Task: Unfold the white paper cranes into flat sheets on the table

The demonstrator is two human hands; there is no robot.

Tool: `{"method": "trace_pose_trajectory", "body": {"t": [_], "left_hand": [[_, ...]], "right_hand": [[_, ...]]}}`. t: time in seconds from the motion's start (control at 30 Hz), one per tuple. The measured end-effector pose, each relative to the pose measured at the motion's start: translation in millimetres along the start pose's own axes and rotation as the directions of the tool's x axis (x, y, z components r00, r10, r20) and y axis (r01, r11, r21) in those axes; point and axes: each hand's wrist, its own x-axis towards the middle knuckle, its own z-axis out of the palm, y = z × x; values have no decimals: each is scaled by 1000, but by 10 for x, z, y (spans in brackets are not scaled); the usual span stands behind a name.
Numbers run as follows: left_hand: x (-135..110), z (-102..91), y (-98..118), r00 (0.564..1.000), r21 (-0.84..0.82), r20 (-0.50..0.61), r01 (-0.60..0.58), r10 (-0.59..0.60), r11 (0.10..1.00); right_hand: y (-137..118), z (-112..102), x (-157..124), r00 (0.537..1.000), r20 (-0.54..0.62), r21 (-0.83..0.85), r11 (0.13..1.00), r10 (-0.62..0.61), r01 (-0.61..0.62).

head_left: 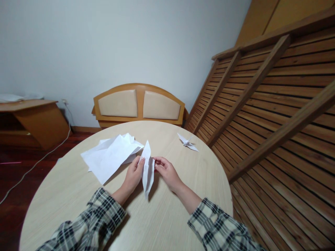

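A long, narrow, pointed piece of folded white paper [147, 170] stands on edge over the round light-wood table [162, 216]. My left hand [134, 175] pinches its left side with fingers closed. My right hand [167, 172] pinches its right side the same way. Both arms wear plaid sleeves. A loose pile of white paper sheets [111, 157] lies just left of my hands.
A finished white paper crane [187, 142] sits on the table at the far right. Behind the table leans a padded wooden headboard [138, 104]. A slatted wooden bed frame [274, 115] slants on the right. A low wooden cabinet [34, 122] and a white cable [36, 164] are at left.
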Motion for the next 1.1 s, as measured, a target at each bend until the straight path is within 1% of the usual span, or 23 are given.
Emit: {"method": "trace_pose_trajectory", "body": {"t": [0.1,0.17,0.23,0.27,0.4,0.47,0.53,0.6,0.7,0.8,0.9,0.93,0.97,1.0,1.1], "left_hand": [[13,17,-20,996,-96,49,73,-68,993],[13,28,-42,988,-159,100,132,-117,978],[6,30,-53,983,-179,121,156,-135,972],[0,26,-50,985,-172,114,144,-126,974],[-15,6,14,997,-123,70,34,-26,992],[-16,7,59,998,-114,62,7,0,993],[-16,16,93,998,-121,69,22,-14,992],[-19,29,106,994,-150,92,77,-64,986],[-35,54,83,971,-211,157,210,-179,955],[-52,88,54,936,-323,209,339,-283,884],[-48,108,61,889,-479,240,458,-390,749],[-42,107,67,868,-500,263,497,-422,710],[-36,101,71,856,-499,279,516,-435,696],[-31,93,70,857,-482,288,516,-428,708],[-25,70,38,900,-415,261,431,-349,801]], "right_hand": [[6,-6,-12,989,-29,-173,976,-142,135],[-18,-14,-32,972,-30,-299,930,-232,212],[-55,-17,-53,953,-23,-398,877,-302,269],[-72,-16,-62,943,-15,-440,850,-331,291],[-110,0,-82,911,29,-550,755,-411,358],[-108,6,-85,902,39,-576,728,-429,371],[-99,4,-86,899,40,-597,711,-437,372],[-89,-2,-86,899,40,-619,695,-437,365],[-81,-10,-89,896,44,-663,658,-443,358],[-92,-18,-88,879,76,-729,575,-472,371],[-121,-26,-85,858,141,-773,487,-493,407],[-134,-27,-87,853,166,-783,460,-494,419],[-147,-27,-90,852,192,-794,433,-488,427],[-161,-26,-96,853,219,-806,405,-473,431],[-200,-16,-118,875,283,-845,329,-392,421]]}}
